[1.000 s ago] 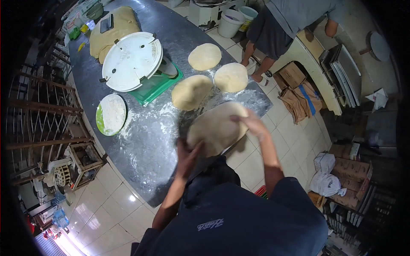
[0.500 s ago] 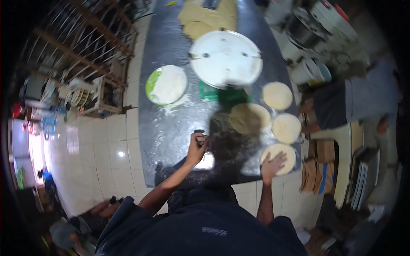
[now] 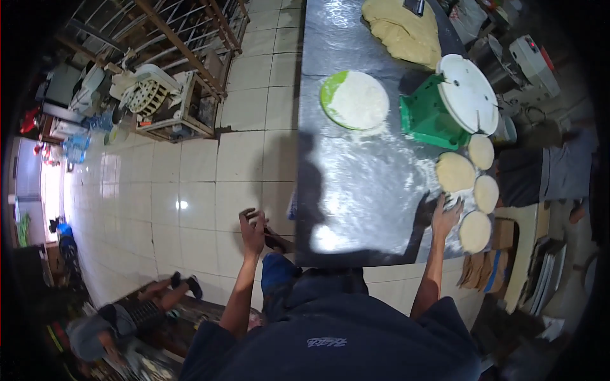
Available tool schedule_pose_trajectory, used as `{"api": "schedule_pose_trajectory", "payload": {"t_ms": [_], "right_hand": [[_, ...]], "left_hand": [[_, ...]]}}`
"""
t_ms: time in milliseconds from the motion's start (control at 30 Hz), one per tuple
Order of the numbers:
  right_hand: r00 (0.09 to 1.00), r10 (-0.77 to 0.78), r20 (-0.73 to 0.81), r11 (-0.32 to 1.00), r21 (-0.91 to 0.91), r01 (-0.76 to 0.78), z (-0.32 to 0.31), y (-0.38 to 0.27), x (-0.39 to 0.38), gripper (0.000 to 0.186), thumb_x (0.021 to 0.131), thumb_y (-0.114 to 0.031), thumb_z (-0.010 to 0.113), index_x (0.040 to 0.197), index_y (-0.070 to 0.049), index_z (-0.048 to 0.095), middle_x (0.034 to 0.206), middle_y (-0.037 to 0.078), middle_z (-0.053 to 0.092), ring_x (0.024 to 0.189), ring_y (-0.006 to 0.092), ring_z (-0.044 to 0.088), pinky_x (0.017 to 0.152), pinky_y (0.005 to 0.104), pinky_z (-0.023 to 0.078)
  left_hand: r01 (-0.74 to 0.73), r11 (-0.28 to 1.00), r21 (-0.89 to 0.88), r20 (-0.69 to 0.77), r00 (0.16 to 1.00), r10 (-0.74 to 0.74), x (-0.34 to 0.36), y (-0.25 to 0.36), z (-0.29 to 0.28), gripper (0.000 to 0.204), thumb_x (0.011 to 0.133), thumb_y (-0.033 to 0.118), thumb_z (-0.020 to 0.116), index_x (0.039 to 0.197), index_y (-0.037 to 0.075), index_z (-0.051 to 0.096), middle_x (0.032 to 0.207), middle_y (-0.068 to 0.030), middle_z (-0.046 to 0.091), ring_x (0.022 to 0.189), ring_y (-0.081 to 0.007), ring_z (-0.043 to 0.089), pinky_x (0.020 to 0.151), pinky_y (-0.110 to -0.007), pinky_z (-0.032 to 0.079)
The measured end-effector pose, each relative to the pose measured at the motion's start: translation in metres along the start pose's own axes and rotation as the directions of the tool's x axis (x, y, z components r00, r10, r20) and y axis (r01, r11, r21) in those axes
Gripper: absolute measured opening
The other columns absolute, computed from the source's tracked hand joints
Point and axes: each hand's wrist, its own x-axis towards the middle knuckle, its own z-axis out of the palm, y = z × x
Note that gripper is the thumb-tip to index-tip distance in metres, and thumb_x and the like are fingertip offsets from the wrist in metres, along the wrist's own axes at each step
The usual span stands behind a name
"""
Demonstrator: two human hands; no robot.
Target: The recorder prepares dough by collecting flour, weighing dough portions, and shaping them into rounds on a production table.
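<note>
Release of a flattened dough round. The right hand (image 3: 447,216), flat on the nearest round (image 3: 475,232) half a second ago, now stands just to that round's left, its fingers spread and nothing visible in their hold (whether they touch the tabletop cannot be told). The left hand (image 3: 253,232), then over the table (image 3: 356,203), is now beyond the table's left edge, over the tiled floor (image 3: 184,244); its fingers are loosely bent and part open, with no object discernible between them. The setting-down of this round is judged complete. A second round (image 3: 455,172) lies just ahead of the right fingertips, a third (image 3: 486,194) to their right, and a fourth (image 3: 481,152) farther ahead; the green scale (image 3: 432,114) stands beyond them.

Edges and room: the table's right edge runs close beyond the rounds to the right of the right fingers, and its near edge lies behind them, toward the body. Leftward from those fingers, a floured stretch offers the widest room for movement.
</note>
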Motion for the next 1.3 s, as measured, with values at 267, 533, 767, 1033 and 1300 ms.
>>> {"api": "schedule_pose_trajectory", "payload": {"t_ms": [267, 533, 767, 1033, 1300], "right_hand": [[0.982, -0.09, 0.166, 0.977, -0.176, 0.119, 0.084, -0.138, -0.122, 0.054, 0.09, -0.041, 0.05, 0.121, 0.003, 0.049, 0.124, 0.026, 0.048, 0.118, 0.0399, 0.043, 0.099, 0.048, 0.032], [0.997, 0.077, 0.015, 0.95, -0.306, -0.069, 0.096, -0.186, -0.082, 0.044, 0.084, -0.039, 0.059, 0.098, 0.003, 0.057, 0.101, 0.019, 0.057, 0.094, 0.038, 0.055, 0.087, 0.0444, 0.041], [0.957, -0.068, -0.28, 0.894, 0.408, 0.183, 0.116, -0.313, 0.113, 0.015, 0.079, -0.012, 0.059, 0.082, 0.002, 0.055, 0.079, 0.016, 0.053, 0.071, 0.0328, 0.054, 0.064, 0.0381, 0.044], [0.942, 0.009, -0.335, 0.905, 0.404, 0.135, 0.236, -0.396, 0.408, 0.031, 0.083, -0.024, 0.062, 0.1, 0.002, 0.058, 0.098, 0.02, 0.059, 0.088, 0.0361, 0.059, 0.081, 0.0437, 0.047], [0.983, 0.129, -0.131, 0.991, -0.027, -0.134, 0.299, -0.368, 0.618, 0.048, 0.082, -0.03, 0.064, 0.114, 0.001, 0.046, 0.108, 0.029, 0.057, 0.101, 0.0423, 0.057, 0.086, 0.0469, 0.046]], "left_hand": [[0.072, 0.997, 0.0, -0.215, 0.974, -0.071, 0.019, -0.048, -0.233, 0.037, 0.09, 0.024, 0.061, 0.114, 0.005, 0.042, 0.103, -0.0106, 0.053, 0.078, -0.018, 0.061, 0.063, -0.027, 0.049], [0.076, 0.962, 0.263, 0.075, 0.992, -0.099, 0.121, 0.007, -0.228, 0.037, 0.09, 0.025, 0.06, 0.115, 0.003, 0.042, 0.099, -0.013, 0.056, 0.077, -0.0181, 0.062, 0.063, -0.027, 0.049], [-0.283, 0.891, 0.356, 0.511, 0.857, 0.068, 0.272, 0.141, -0.082, 0.037, 0.091, 0.024, 0.058, 0.117, 0.001, 0.044, 0.105, -0.0126, 0.057, 0.088, -0.0196, 0.061, 0.076, -0.03, 0.049], [-0.353, 0.69, 0.631, 0.592, 0.795, -0.135, 0.431, 0.164, -0.038, 0.042, 0.089, 0.033, 0.06, 0.116, 0.002, 0.049, 0.108, -0.0174, 0.058, 0.085, -0.0248, 0.064, 0.074, -0.034, 0.051], [-0.117, 0.778, 0.617, 0.424, 0.882, -0.203, 0.526, 0.173, -0.036, 0.037, 0.09, 0.031, 0.058, 0.114, 0.004, 0.05, 0.096, -0.0152, 0.064, 0.079, -0.022, 0.065, 0.067, -0.032, 0.05]]}}
